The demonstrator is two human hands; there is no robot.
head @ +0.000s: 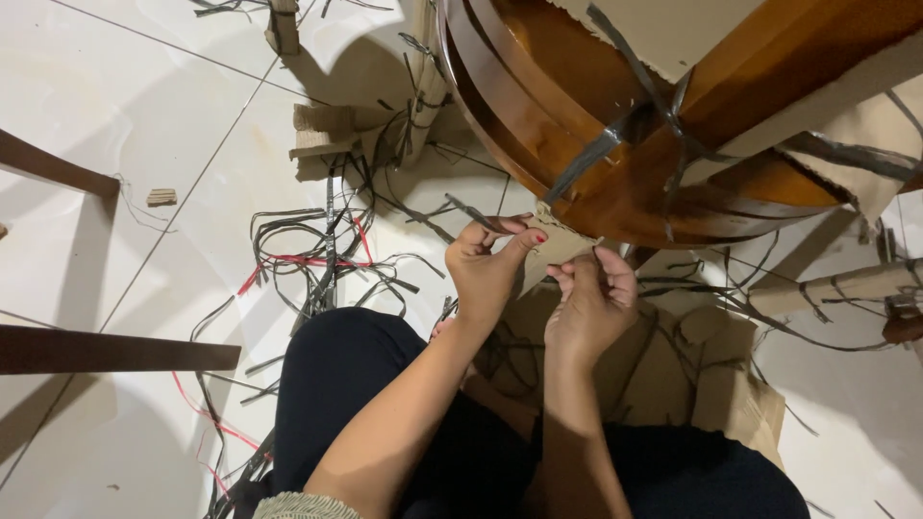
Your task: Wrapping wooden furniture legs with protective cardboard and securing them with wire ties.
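— Fingers [514, 245] first: what are they doing?

— Both sets are pinched on the same scrap of cardboard [558, 248], a pale piece hanging at the lower rim of the wooden furniture [577, 125]. The left hand [486, 269] grips its left edge between thumb and forefinger, thumb up, nails painted red. The right hand [591, 303] is curled and clamps the scrap's lower right edge; I cannot tell how many fingers are behind it.

— Where does that scrap sit?

— Just past centre, toward 12 o'clock from the hands, touching the curved brown rim.

— And nearest the camera?

— At 6 o'clock, the person's dark trousers [385, 384], knees apart, with both bare forearms rising from the bottom edge. Between and under the knees, toward 4 o'clock, lies flattened cardboard sheet [721, 384].

— What about the floor?

— White tiles [115, 144]. At 9 o'clock a tangle of black straps [317, 250] is spread out, with a red strap [298, 261] running through it. Two dark wood bars [106, 351] come in from the left edge, one at 8 o'clock, one at 10.

— Farther out?

— At 12 to 2 o'clock the glossy furniture fills the top, crossed by grey tape [606, 144] and partly covered by torn cardboard. At 11 o'clock more cardboard bits [322, 135] lie among the straps, and a small block [162, 197] sits alone on the tiles. At 3 o'clock a cardboard tube [836, 286] lies near the right edge.
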